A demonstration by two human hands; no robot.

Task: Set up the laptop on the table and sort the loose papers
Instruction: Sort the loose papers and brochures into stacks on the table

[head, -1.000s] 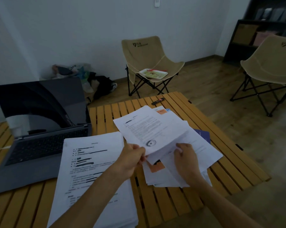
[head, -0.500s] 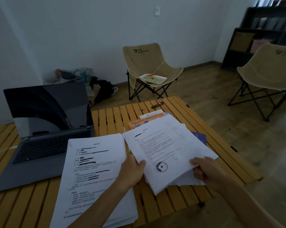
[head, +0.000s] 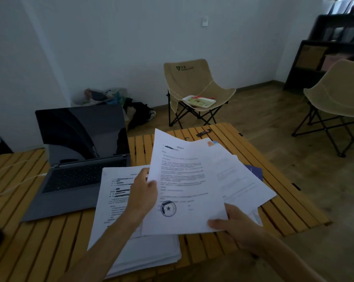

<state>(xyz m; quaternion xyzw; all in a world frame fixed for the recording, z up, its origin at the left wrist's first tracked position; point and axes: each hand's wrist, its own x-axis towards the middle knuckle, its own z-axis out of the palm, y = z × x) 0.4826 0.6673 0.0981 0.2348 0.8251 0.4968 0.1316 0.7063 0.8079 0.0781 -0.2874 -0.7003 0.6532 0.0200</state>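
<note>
Both hands are holding a fan of loose sheets (head: 194, 180) raised over the slatted table (head: 273, 202) at the centre of the frame. The left hand (head: 143, 195) is gripping the fan's left edge, thumb lying over the front of the top sheet and the fingers hidden behind it. The right hand (head: 236, 225) is pinching the lower right corner, thumb on top of the paper and fingers curled beneath. The top sheet is carrying lines of print and a round blue stamp (head: 168, 208) near its lower left; more sheets are spreading out behind it toward the right, and an orange corner (head: 210, 143) is peeking out at the fan's upper edge. A dark blue booklet (head: 255, 171) is showing past the right side of the fan. A thick stack (head: 115, 202) of printed pages is lying flat on the table at lower centre, its upper left corner overlapping the front of the laptop (head: 74, 169). The laptop is sitting open at centre left of the frame, screen dark, with a white cable (head: 11, 180) running to its left side. A small dark object (head: 203, 132) is lying near the table's far edge. Beyond the table, at upper centre, a beige chair (head: 192, 86) is holding a tray (head: 199, 101), and a second chair (head: 339, 92) is standing at the right edge.
</note>
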